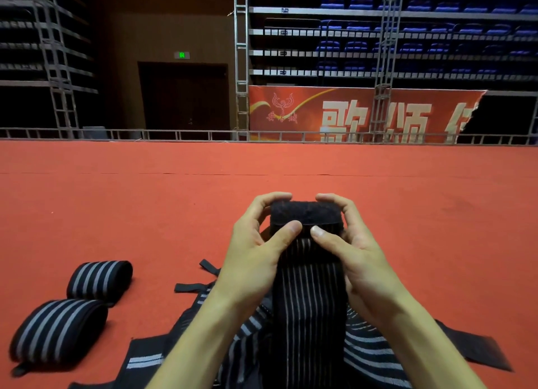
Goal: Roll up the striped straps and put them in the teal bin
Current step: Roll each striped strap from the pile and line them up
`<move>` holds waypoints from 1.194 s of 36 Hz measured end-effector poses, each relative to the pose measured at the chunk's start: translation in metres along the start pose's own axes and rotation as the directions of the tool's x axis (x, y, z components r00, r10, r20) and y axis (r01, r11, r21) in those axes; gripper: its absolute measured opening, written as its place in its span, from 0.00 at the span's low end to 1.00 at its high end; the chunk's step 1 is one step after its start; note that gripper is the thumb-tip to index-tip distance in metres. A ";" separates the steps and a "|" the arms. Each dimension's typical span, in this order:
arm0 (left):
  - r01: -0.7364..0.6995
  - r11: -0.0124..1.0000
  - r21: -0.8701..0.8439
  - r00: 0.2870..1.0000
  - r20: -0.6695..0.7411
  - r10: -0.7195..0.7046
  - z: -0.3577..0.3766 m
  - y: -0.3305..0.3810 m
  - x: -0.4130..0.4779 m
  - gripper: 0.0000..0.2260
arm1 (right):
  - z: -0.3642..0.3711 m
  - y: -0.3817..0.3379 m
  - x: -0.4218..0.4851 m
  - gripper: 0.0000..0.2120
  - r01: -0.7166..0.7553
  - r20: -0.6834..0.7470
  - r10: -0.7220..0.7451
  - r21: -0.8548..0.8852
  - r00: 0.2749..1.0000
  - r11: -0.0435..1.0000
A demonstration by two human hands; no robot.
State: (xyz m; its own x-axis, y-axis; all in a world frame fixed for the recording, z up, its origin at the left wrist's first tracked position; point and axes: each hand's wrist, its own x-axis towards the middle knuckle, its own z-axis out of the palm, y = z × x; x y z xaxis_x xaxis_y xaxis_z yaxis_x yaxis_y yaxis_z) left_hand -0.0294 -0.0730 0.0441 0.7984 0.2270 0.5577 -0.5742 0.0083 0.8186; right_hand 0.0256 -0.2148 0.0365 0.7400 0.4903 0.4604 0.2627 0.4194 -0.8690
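The person holds one striped strap (308,301) up at centre-near, w/ its black fuzzy end (305,214) folded over at the top. The left hand (256,243) and right hand (358,243) both grasp that fold: fingers curled over the far side, thumbs (286,233) pressing the near face side by side. The rest of the strap hangs down between the forearms into a heap of loose straps (369,353) at the near edge.

This looks like the first turn of a roll, i.e. the bit that decides whether it ends up tidy. To do it well, the first fold should be tight & square, w/ both edges lined up so the stripes run straight. Then the thumbs and fingers walk the core round, w/ slight tension on the hanging length so no slack gets trapped. Pressure should be equal from both hands, else the roll cones to one side. The elastic prob. wants to spring open, so the grip shouldn't ease until the tail is secured.

Two rolled straps (100,279) lie on the red carpet (407,199) at near left. The teal bin isn't in view.
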 end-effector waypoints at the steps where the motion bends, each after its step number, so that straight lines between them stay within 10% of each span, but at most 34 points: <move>1: -0.015 1.000 0.020 1.000 -0.001 0.015 0.000 0.000 0.000 0.14 | 0.000 0.000 0.000 0.21 -0.003 0.007 0.003 -0.009 1.000 1.000; 18: -0.082 0.991 0.109 0.997 0.001 0.082 -0.001 -0.001 0.001 0.18 | -0.001 -0.002 -0.001 0.28 0.113 -0.037 -0.122 -0.188 0.992 0.976; 33: -0.197 0.959 0.203 0.979 -0.005 0.203 0.002 -0.003 0.000 0.21 | 0.004 -0.001 0.001 0.14 0.078 -0.072 -0.086 -0.110 0.994 0.991; 43: 0.032 0.996 0.080 0.997 0.071 -0.037 0.003 -0.007 0.000 0.16 | 0.001 -0.005 0.000 0.10 0.137 -0.081 -0.146 -0.108 0.986 0.985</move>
State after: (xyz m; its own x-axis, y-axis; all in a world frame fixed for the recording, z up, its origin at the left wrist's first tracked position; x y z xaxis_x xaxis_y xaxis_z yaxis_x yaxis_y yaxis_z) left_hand -0.0253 -0.0761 0.0391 0.8302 0.1568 0.5350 -0.5323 -0.0621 0.8443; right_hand 0.0238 -0.2157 0.0408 0.7411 0.3603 0.5664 0.4272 0.3978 -0.8120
